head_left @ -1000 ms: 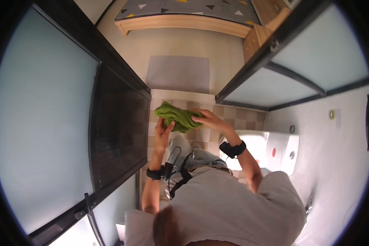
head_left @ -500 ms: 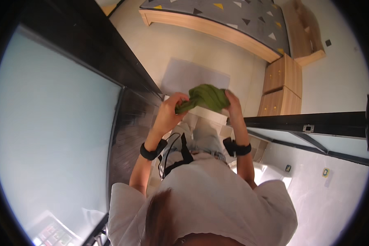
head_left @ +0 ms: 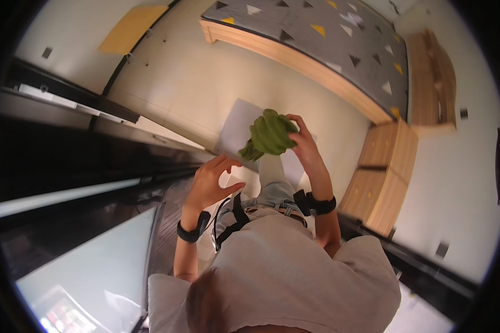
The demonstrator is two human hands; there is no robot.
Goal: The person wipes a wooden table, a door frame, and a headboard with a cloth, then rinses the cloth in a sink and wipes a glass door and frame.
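Note:
A twisted green cloth (head_left: pixel 271 133) hangs in front of me, bunched into thick folds with a narrow end trailing toward the lower left. My right hand (head_left: pixel 302 139) grips it at its right side, fingers curled round the folds. To the left and nearer to me, my left hand (head_left: pixel 212 180) holds nothing; its thumb and fingers are apart, and a gap lies between it and the cloth. Both wrists wear black bands.
A grey mat (head_left: pixel 236 125) lies on the pale floor under the cloth. Beyond stands a bed (head_left: pixel 305 41) with a patterned grey cover, wooden drawers (head_left: pixel 372 177) at right. A dark door frame (head_left: pixel 94 150) is close on my left, a yellow board (head_left: pixel 129 29) farther off.
My left hand has let go of the cloth and drawn back toward me. The cloth, now in my right hand alone, is more bunched. I have moved forward through the doorway toward the mat.

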